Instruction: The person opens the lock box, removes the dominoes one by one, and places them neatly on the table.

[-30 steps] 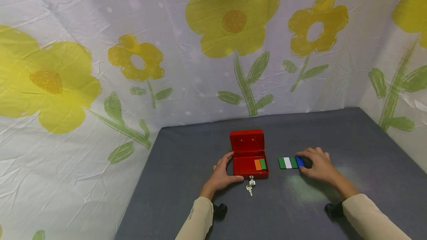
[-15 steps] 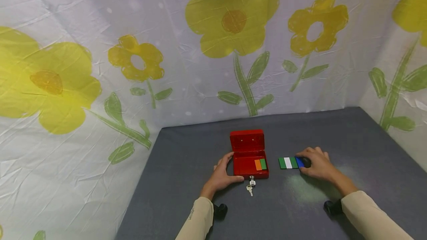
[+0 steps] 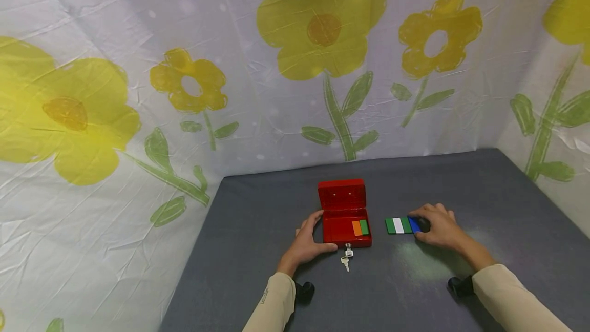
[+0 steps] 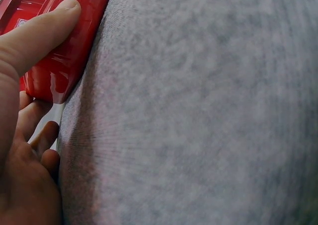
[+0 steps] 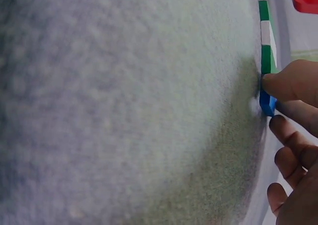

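Note:
An open red cash box (image 3: 361, 243), its lid tipped back, stands on the grey table. My left hand (image 3: 304, 245) holds its left side, thumb (image 4: 67, 11) pressed on the front wall and fingers round the left side. Inside, on the right, lie an orange flat block (image 3: 356, 228) and a green flat block (image 3: 364, 227). To the right of the box, a row runs green (image 3: 390, 226), white (image 3: 398, 226), green, then a blue flat block (image 3: 413, 224) at the right end. My right hand (image 3: 438, 227) pinches this blue block between thumb and index finger.
A key (image 3: 345, 262) hangs from the lock at the front of the box. The grey tabletop (image 3: 369, 296) ends at a flower-printed sheet (image 3: 272, 132) behind and at the sides. Both wrists carry black camera mounts (image 3: 304, 292).

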A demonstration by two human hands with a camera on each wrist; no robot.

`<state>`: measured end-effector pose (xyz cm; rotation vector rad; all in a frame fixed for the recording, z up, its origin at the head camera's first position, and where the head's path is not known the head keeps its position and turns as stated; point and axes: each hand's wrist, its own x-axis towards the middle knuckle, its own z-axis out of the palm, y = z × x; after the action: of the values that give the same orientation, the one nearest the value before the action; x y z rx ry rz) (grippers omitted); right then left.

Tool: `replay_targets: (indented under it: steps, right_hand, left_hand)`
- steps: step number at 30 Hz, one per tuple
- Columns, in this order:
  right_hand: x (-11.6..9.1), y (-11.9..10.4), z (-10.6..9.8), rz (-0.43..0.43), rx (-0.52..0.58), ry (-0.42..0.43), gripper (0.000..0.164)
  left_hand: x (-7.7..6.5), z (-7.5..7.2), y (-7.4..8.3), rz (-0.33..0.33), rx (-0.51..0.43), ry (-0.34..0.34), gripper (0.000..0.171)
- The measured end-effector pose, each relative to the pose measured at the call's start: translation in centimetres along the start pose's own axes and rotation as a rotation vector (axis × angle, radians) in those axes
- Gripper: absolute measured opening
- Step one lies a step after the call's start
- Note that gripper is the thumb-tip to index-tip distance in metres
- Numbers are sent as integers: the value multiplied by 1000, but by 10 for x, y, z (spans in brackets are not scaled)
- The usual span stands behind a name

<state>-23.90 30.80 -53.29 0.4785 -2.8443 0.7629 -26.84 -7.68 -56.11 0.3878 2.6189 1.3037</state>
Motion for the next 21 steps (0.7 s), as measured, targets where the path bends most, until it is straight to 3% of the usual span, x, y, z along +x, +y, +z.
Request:
replay_targets:
  steps: [12,21]
  right_hand:
    - [8,-10,0,-70,12,64,47]
    - [16,-32,9,-172,113,126,41]
  left_hand:
    - [-1,-1,1,8,-5,-3,98]
    - [0,0,1,-5,-1,0,99]
